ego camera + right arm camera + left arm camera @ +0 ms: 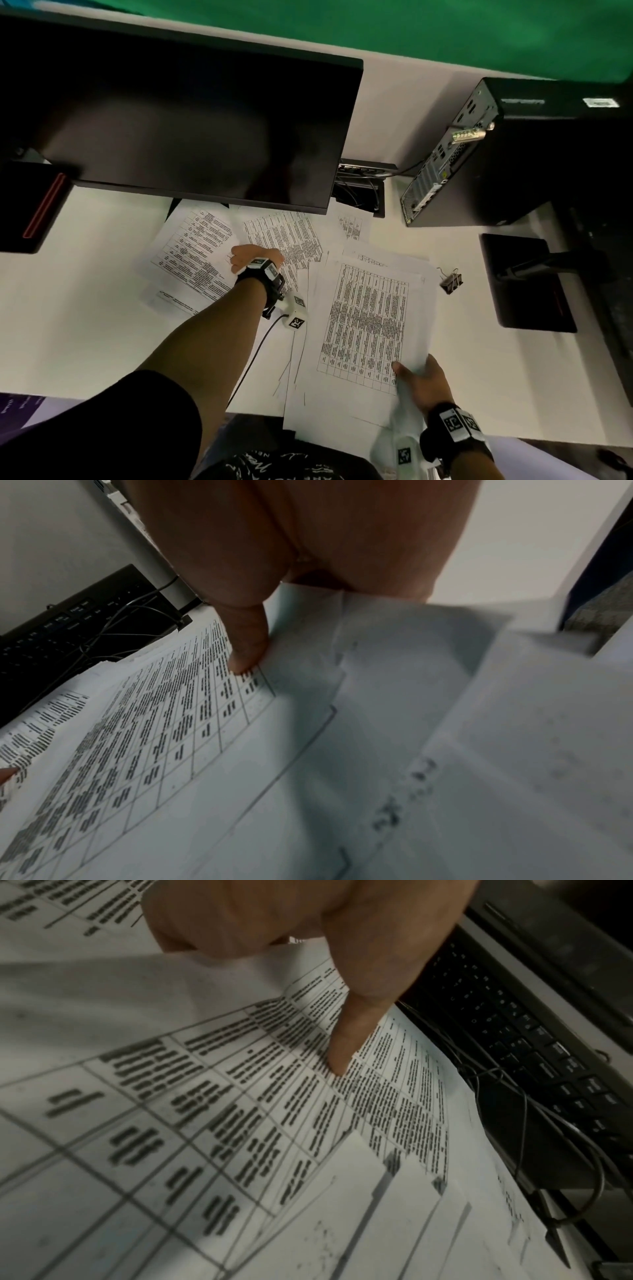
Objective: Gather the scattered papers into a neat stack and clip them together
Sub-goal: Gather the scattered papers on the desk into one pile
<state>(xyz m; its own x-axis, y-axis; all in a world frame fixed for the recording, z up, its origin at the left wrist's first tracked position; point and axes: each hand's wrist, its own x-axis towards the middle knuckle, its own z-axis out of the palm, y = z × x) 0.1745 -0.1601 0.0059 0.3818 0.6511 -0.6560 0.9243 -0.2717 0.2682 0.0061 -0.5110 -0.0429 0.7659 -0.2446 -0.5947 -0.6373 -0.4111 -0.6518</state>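
Observation:
Printed sheets lie scattered on the white desk [85, 291] below the monitor: one at the left [195, 253], one in the middle [291, 233] and a small part of one further right [351, 226]. My left hand [248, 257] is on the middle sheets. Its thumb [346, 1042] lies on a printed table and the fingers are hidden under the paper. My right hand [423, 377] holds the near right corner of a loose, fanned sheaf [366, 325], thumb [246, 647] on top. A black binder clip [451, 280] lies just right of the sheaf.
A dark monitor [191, 130] overhangs the far sheets. A black keyboard [514, 1042] and cables sit behind them. A computer tower [513, 154] and a black stand base [524, 284] stand at the right. The sheaf overhangs the desk's near edge.

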